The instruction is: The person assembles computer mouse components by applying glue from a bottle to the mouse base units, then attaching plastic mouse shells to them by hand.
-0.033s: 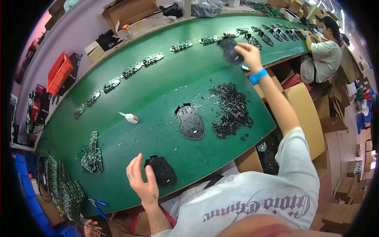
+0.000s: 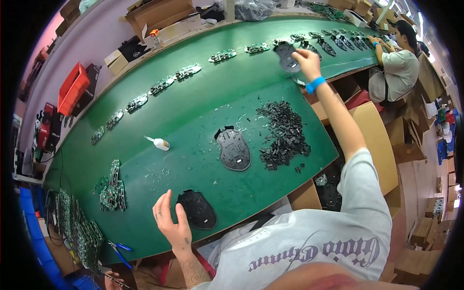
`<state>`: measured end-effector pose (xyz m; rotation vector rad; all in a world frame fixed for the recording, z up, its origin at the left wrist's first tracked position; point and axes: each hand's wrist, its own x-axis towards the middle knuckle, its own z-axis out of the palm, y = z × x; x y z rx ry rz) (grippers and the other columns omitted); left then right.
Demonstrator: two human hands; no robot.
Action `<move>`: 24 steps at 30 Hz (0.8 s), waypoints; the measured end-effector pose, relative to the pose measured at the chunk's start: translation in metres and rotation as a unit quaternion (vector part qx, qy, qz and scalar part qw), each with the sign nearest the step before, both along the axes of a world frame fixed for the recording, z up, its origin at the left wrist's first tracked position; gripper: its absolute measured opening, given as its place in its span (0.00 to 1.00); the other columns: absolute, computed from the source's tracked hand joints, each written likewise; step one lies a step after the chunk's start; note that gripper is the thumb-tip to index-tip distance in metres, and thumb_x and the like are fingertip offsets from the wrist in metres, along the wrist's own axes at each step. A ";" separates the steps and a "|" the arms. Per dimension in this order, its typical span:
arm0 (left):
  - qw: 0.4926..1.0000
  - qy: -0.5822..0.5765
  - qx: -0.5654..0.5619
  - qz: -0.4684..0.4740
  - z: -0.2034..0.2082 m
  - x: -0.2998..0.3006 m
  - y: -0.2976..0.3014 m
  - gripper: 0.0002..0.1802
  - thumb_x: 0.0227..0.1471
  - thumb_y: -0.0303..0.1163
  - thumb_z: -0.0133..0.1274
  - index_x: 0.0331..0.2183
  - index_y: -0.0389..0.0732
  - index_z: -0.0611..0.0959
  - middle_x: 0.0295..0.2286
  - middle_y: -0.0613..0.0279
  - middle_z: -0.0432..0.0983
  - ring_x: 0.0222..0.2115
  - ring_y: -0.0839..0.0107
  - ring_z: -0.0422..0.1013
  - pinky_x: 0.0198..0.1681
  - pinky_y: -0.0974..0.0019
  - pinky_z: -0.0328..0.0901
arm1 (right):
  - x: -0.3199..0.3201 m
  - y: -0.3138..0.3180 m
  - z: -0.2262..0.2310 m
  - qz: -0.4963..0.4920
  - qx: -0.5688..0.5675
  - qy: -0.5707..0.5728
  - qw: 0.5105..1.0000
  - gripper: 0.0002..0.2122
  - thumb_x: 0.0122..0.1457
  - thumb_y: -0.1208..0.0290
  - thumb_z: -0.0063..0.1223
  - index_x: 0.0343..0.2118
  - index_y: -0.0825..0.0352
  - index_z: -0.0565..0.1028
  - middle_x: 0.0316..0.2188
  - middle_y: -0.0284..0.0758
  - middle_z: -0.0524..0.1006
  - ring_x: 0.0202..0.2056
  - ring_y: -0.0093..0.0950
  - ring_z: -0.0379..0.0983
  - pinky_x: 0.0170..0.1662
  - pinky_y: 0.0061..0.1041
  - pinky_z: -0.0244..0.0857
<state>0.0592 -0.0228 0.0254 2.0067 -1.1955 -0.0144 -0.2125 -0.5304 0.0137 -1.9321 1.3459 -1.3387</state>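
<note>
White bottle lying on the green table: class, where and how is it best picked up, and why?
Probably pinch the white bottle across its wide body, coming from above: it lies on its side, and the thin nozzle, pointing left, offers less to hold.

Pale wall [image 2: 104, 31], long green workbench [image 2: 193, 108], pinkish floor [image 2: 411, 191]
</note>
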 end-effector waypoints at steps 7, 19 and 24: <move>0.997 0.000 0.069 0.022 -0.011 -0.003 0.010 0.23 0.49 0.27 0.57 0.49 0.36 0.77 0.45 0.53 0.72 0.48 0.56 0.65 0.54 0.57 0.59 | -0.032 -0.115 -0.044 -0.163 0.020 0.343 0.925 0.22 0.46 0.46 0.59 0.37 0.58 0.83 0.39 0.40 0.80 0.43 0.42 0.76 0.49 0.35 0.68; 0.995 0.088 0.045 0.001 -0.006 0.010 -0.010 0.18 0.45 0.30 0.64 0.41 0.38 0.80 0.36 0.61 0.73 0.38 0.63 0.70 0.43 0.63 0.65 | 0.025 0.121 0.037 0.488 0.015 0.257 0.834 0.07 0.56 0.73 0.59 0.33 0.70 0.80 0.29 0.35 0.78 0.31 0.28 0.75 0.35 0.24 0.68; 0.952 0.293 -0.094 -0.004 -0.007 -0.003 -0.010 0.19 0.47 0.26 0.63 0.42 0.37 0.77 0.37 0.67 0.73 0.34 0.80 0.69 0.33 0.77 0.64 | 0.031 0.214 0.030 0.444 0.071 0.259 0.855 0.07 0.49 0.72 0.63 0.29 0.70 0.80 0.24 0.37 0.76 0.29 0.30 0.74 0.34 0.25 0.68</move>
